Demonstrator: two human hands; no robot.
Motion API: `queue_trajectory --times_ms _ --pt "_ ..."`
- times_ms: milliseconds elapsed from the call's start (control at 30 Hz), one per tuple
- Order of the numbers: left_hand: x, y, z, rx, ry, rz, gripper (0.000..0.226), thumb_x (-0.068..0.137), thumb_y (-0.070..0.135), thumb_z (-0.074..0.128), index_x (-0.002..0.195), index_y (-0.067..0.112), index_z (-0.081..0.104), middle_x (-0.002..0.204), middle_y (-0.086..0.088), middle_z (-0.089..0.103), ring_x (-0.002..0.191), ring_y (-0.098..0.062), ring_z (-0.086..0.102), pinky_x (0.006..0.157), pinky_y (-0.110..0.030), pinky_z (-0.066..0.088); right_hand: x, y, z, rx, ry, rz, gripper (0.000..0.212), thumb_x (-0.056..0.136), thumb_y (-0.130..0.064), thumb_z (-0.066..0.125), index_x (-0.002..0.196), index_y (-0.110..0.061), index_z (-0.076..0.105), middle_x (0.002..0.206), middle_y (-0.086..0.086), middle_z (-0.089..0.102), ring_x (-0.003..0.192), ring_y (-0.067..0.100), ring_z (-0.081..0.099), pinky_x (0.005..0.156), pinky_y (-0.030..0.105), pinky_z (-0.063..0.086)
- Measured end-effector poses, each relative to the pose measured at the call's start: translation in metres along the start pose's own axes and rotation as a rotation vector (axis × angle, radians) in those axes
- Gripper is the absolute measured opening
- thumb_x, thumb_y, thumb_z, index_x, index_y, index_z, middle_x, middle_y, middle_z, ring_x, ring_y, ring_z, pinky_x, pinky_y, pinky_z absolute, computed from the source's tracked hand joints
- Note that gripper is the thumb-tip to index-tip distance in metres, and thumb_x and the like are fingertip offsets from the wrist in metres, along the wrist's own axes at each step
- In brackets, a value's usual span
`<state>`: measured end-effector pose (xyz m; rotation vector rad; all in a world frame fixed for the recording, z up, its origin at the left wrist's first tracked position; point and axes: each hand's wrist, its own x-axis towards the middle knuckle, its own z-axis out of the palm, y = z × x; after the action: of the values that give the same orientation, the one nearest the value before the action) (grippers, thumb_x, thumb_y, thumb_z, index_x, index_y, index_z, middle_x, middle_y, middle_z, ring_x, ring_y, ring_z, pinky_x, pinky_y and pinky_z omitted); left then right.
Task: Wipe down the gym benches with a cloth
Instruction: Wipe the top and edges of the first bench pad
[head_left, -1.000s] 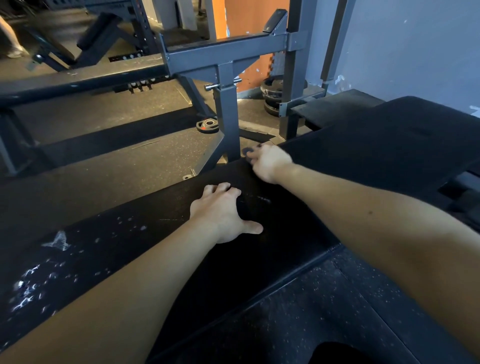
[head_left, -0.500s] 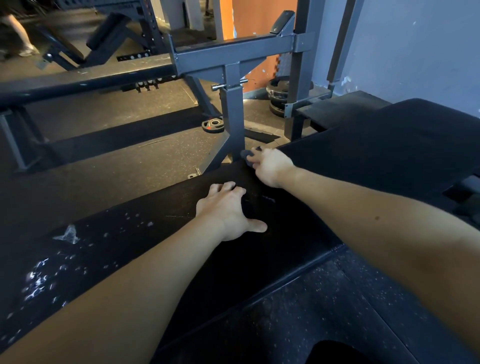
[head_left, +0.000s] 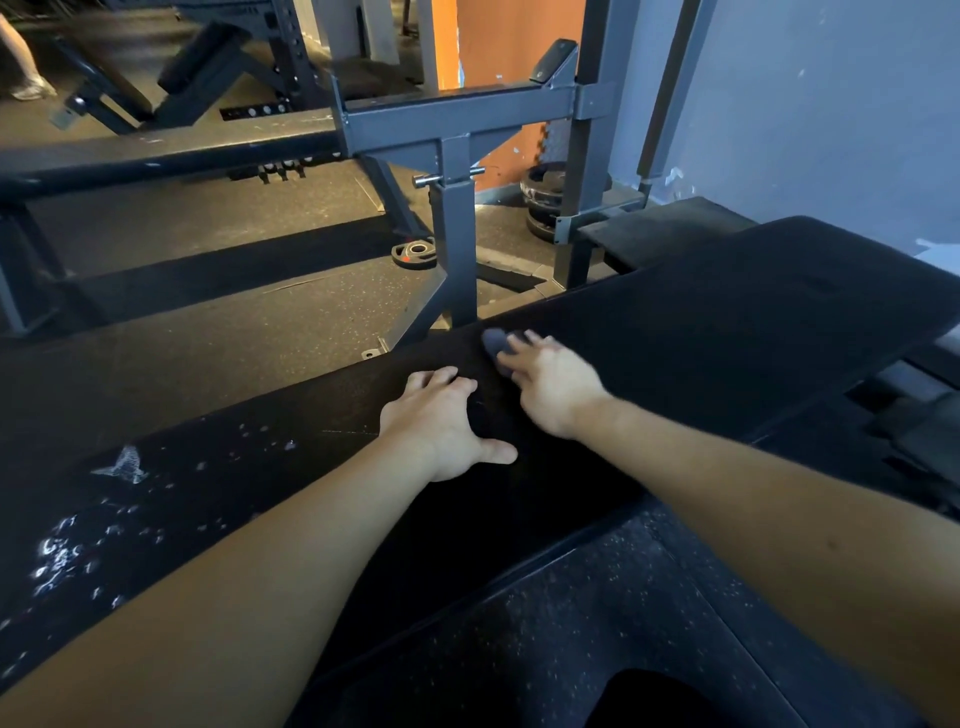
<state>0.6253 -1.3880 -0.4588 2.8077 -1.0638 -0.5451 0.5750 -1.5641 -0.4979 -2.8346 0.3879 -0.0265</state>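
Note:
A long black padded bench (head_left: 218, 499) crosses the view from lower left to the right, with white scuffs and flaking at its left part. My left hand (head_left: 441, 421) lies flat on the pad, fingers spread, thumb out, holding nothing. Just right of it my right hand (head_left: 550, 384) presses a small dark grey cloth (head_left: 494, 343) onto the pad near its far edge. Only a corner of the cloth shows past the fingertips. A wider black pad (head_left: 779, 312) continues to the right.
A grey steel rack upright (head_left: 460, 239) stands right behind the bench. A small weight plate (head_left: 415, 253) lies on the rubber floor, and stacked plates (head_left: 545, 202) sit by the orange wall. Another bench (head_left: 171, 150) runs at the far left. A person's leg (head_left: 21, 57) is at top left.
My right hand with the cloth has slid a little toward me and to the left along the pad, its fingers more spread. My left hand has stayed planted.

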Motion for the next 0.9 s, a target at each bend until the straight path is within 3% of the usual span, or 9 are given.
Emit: queue_trajectory --times_ms 100,233,333,400,467,633,800,900 --pt "-0.003 0.002 0.000 -0.017 0.012 -0.012 0.103 0.074 0.072 0.073 0.158 0.032 0.031 0.168 0.010 0.017 0.154 -0.021 0.012 0.113 -0.049 0.035 -0.028 0.002 0.002 0.063 0.024 -0.102 0.046 0.105 -0.013 0.045 0.150 -0.026 0.049 0.166 -0.003 0.029 0.156 0.021 0.014 0.127 0.042 0.012" --pt "-0.006 0.004 -0.001 -0.053 0.020 -0.032 0.102 0.073 0.069 0.077 0.154 0.026 0.034 0.164 0.009 0.025 0.153 -0.020 0.017 0.110 -0.047 0.039 -0.036 0.032 -0.016 -0.077 0.060 0.057 0.046 0.107 -0.020 0.044 0.151 -0.031 0.046 0.165 -0.008 0.028 0.157 0.017 0.009 0.127 0.040 0.005" --pt "-0.005 0.006 -0.003 -0.033 0.022 -0.037 0.100 0.072 0.070 0.077 0.152 0.025 0.036 0.160 0.008 0.032 0.150 -0.021 0.022 0.105 -0.047 0.041 -0.042 0.021 -0.011 -0.071 0.157 0.149 0.043 0.102 -0.020 0.047 0.143 -0.029 0.056 0.161 -0.006 0.038 0.153 0.024 0.019 0.122 0.042 0.019" --pt "-0.004 0.007 -0.003 -0.028 0.026 -0.038 0.100 0.072 0.070 0.076 0.152 0.025 0.037 0.158 0.008 0.033 0.148 -0.022 0.025 0.104 -0.046 0.042 -0.054 -0.004 0.002 -0.116 0.191 0.092 0.040 0.096 -0.021 0.047 0.133 -0.027 0.062 0.155 -0.006 0.045 0.139 0.030 0.033 0.105 0.044 0.031" --pt "-0.007 0.006 -0.003 -0.016 0.036 -0.031 0.099 0.073 0.070 0.075 0.153 0.025 0.037 0.161 0.008 0.030 0.149 -0.022 0.023 0.104 -0.046 0.042 -0.071 -0.022 0.015 -0.117 0.211 -0.022 0.042 0.093 -0.022 0.045 0.129 -0.025 0.066 0.151 -0.005 0.050 0.127 0.032 0.039 0.094 0.043 0.034" --pt "-0.019 0.008 -0.001 -0.058 0.023 -0.028 0.096 0.081 0.066 0.071 0.158 0.023 0.032 0.168 0.003 0.017 0.155 -0.023 0.010 0.116 -0.050 0.035 -0.088 -0.004 0.008 -0.041 0.196 0.025 0.046 0.100 -0.015 0.048 0.141 -0.032 0.060 0.157 -0.011 0.042 0.120 0.023 0.036 0.099 0.036 0.031" --pt "-0.051 0.019 0.000 0.090 0.075 -0.018 0.067 0.089 0.060 0.067 0.141 0.020 0.057 0.145 -0.001 0.049 0.139 -0.025 0.038 0.101 -0.044 0.049 -0.104 -0.002 0.008 0.026 0.334 0.291 0.048 0.094 -0.010 0.050 0.138 -0.024 0.062 0.152 -0.007 0.048 0.118 0.025 0.038 0.098 0.034 0.034" --pt "-0.063 0.013 0.007 0.076 -0.018 0.014 0.079 0.085 0.063 0.069 0.149 0.021 0.049 0.157 0.001 0.037 0.145 -0.026 0.030 0.106 -0.047 0.044 -0.114 -0.039 0.020 0.030 0.365 0.218 0.045 0.085 -0.009 0.047 0.123 -0.017 0.071 0.140 -0.003 0.058 0.109 0.031 0.041 0.088 0.041 0.039"
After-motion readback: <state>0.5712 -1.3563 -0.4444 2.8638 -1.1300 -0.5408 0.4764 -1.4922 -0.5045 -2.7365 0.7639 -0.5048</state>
